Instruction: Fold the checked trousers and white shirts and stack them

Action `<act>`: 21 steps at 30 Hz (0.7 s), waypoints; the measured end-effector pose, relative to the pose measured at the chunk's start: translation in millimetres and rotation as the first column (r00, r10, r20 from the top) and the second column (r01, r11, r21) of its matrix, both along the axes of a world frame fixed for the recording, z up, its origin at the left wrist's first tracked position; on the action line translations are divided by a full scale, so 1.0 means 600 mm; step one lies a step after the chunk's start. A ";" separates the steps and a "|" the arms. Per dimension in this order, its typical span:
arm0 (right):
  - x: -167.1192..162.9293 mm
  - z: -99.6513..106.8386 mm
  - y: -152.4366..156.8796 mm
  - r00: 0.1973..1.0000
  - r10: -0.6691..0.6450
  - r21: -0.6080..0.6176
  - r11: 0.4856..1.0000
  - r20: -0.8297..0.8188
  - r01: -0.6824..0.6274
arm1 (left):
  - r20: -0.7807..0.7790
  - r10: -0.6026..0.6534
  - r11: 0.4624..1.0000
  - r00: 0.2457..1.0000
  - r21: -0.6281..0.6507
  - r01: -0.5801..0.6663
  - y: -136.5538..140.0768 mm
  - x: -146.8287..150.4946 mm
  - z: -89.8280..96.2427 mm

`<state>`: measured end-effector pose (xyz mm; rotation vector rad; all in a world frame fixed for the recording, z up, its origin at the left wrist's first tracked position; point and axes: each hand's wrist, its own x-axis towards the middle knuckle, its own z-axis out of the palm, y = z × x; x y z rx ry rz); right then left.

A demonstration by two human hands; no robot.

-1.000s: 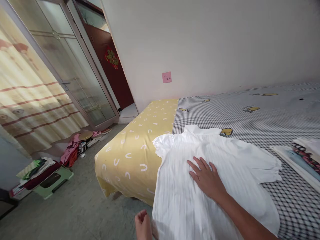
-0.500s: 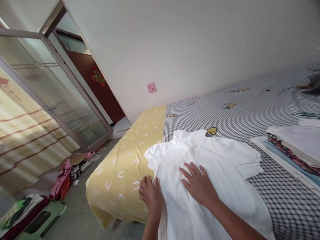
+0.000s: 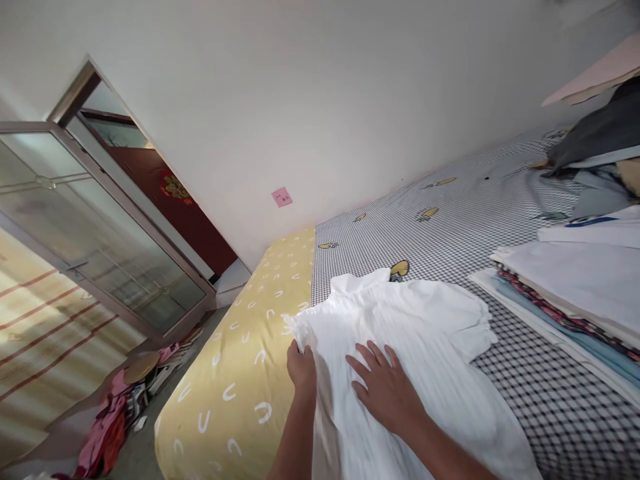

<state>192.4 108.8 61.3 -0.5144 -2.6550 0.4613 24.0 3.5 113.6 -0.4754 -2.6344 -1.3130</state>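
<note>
A white short-sleeved blouse or dress point(image 3: 420, 333) lies spread on the bed, its collar toward the wall and its puffed right-hand sleeve stretched out. At its left edge, my left hand point(image 3: 302, 365) pinches the fabric by the left sleeve, which is folded inward. My right hand point(image 3: 383, 383) rests on the garment's middle with fingers spread flat. The garment's lower end runs out of view at the bottom.
Folded clothes point(image 3: 575, 287) are stacked at the right, with more dark and grey clothes point(image 3: 600, 140) behind. The bed has a yellow sheet point(image 3: 240, 360) and a checked sheet point(image 3: 380, 233). A glass door point(image 3: 110, 227) stands at left; pink and red items point(image 3: 107, 420) lie on the floor.
My left hand has moved up to the left sleeve and closed on its edge, and the sleeve has shifted inward. My right hand stays flat on the garment. The view has turned right.
</note>
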 end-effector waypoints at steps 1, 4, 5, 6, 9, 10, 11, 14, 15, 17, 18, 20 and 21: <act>0.000 -0.001 0.000 1.000 0.001 -0.004 1.000 -0.010 -0.001 | -0.039 -0.028 0.999 0.999 -0.025 0.027 0.007 0.008 0.000; -0.001 -0.008 0.000 0.999 0.004 -0.011 1.000 -0.049 -0.004 | -0.122 -0.153 0.979 0.981 -0.150 0.134 0.027 0.041 -0.009; -0.001 -0.009 0.001 0.998 0.003 -0.015 1.000 -0.062 -0.004 | -0.134 -0.205 0.966 0.969 -0.187 0.178 0.033 0.052 -0.013; -0.002 -0.010 0.001 0.997 0.002 -0.019 1.000 -0.075 -0.003 | -0.141 -0.257 0.949 0.956 -0.224 0.222 0.037 0.063 -0.018; -0.002 -0.008 0.001 0.995 -0.007 -0.027 1.000 -0.097 0.004 | -0.140 -0.385 0.888 0.912 -0.327 0.324 0.045 0.087 -0.028; -0.002 -0.007 0.001 0.996 -0.007 -0.030 1.000 -0.094 0.004 | -0.137 -0.413 0.869 0.900 -0.355 0.345 0.046 0.092 -0.030; -0.002 -0.005 0.001 0.996 -0.007 -0.034 0.999 -0.088 0.004 | -0.134 -0.434 0.853 0.891 -0.378 0.359 0.046 0.096 -0.031; -0.002 -0.003 0.001 0.998 -0.004 -0.041 0.999 -0.068 0.002 | -0.123 -0.458 0.829 0.880 -0.416 0.374 0.045 0.101 -0.030; -0.002 -0.002 0.001 0.998 -0.005 -0.041 0.999 -0.064 0.002 | -0.115 -0.459 0.827 0.881 -0.419 0.376 0.045 0.102 -0.029; -0.001 -0.002 0.000 0.998 -0.004 -0.034 0.999 -0.059 0.002 | -0.096 -0.456 0.827 0.885 -0.413 0.382 0.042 0.105 -0.030; -0.001 -0.002 0.000 0.998 -0.004 -0.028 1.000 -0.057 0.003 | -0.084 -0.458 0.827 0.885 -0.405 0.389 0.040 0.108 -0.030; 0.000 -0.002 0.000 0.998 -0.008 -0.011 1.000 -0.056 0.008 | -0.061 -0.478 0.820 0.876 -0.386 0.421 0.031 0.116 -0.032; 0.001 -0.003 0.000 0.998 -0.012 0.001 1.000 -0.058 0.012 | -0.054 -0.492 0.827 0.869 -0.340 0.447 0.023 0.122 -0.034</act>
